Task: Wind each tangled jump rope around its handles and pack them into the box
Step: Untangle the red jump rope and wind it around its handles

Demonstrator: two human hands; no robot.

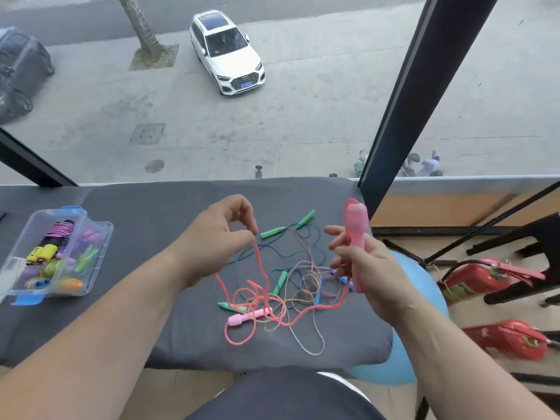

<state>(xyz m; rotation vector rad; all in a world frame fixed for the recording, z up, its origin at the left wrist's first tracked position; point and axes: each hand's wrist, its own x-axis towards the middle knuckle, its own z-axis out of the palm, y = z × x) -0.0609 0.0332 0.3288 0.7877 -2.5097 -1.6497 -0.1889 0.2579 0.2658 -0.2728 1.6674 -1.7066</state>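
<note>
1. Clear plastic box with blue latches (106,234) stands open at the left of the grey cloth-covered tabletop (157,213). There is one box, and it holds several wound ropes, too crowded to count.
2. The left hand (212,237) pinches the pink plastic cord (258,259) between thumb and fingertips, above the heap. The cord looks light, limp and smooth. It should slip through a loose pinch, so it wants gentle tension while winding.
3. The tangle of thin cords (303,268) lies mid-tabletop: pink, blue and at least one pale multicoloured strand. Four green handles (272,232) show, plus one lying pink handle (248,317) and one blue handle (345,281), partly hidden.
4. The right hand (363,265) curls round the upright pink handle (357,234), the second of its pair. It looks rigid and light, and is probably best gripped low, leaving the shaft free for wraps.
</note>
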